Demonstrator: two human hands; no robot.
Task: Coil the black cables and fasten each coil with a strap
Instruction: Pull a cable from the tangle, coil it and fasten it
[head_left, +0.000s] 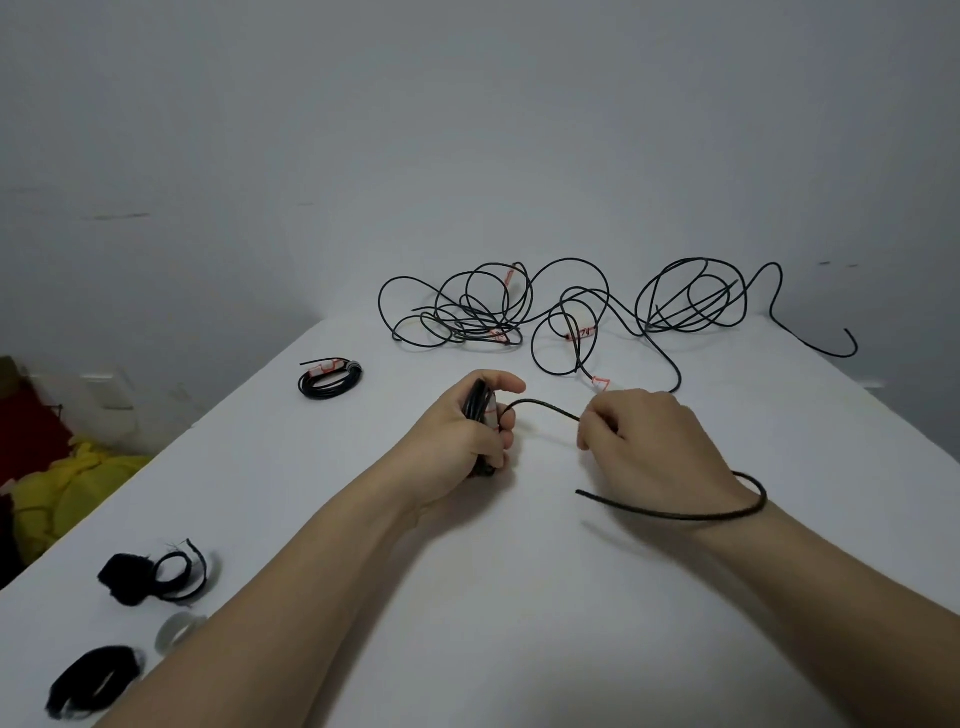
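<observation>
Two bare hands work at the middle of a white counter, where one black cable is nearly wound and several more wait their turn. Along the far edge lies the tangle of loose cables, loops sprawled over one another and well apart from the hands, apparently left there as the stock to draw from.

Nearer the camera, the left hand has its fingers and thumb curled round a small coil, clamping the turns so they cannot spring open. The right hand pinches the same cable between thumb and fingertips just beside the coil, seemingly to guide the next turn on. From that pinch the free tail sweeps behind the right wrist and ends loose on the counter, which suggests only a short length remains to wind.

One finished coil, bound and bearing a red-and-white tag, sits off to the far left, set aside from the work. Three straps lie at the near left within reach of the left arm: a curled black strap, a second black strap and a pale strap between them. Small red tags mark cables in the tangle.
</observation>
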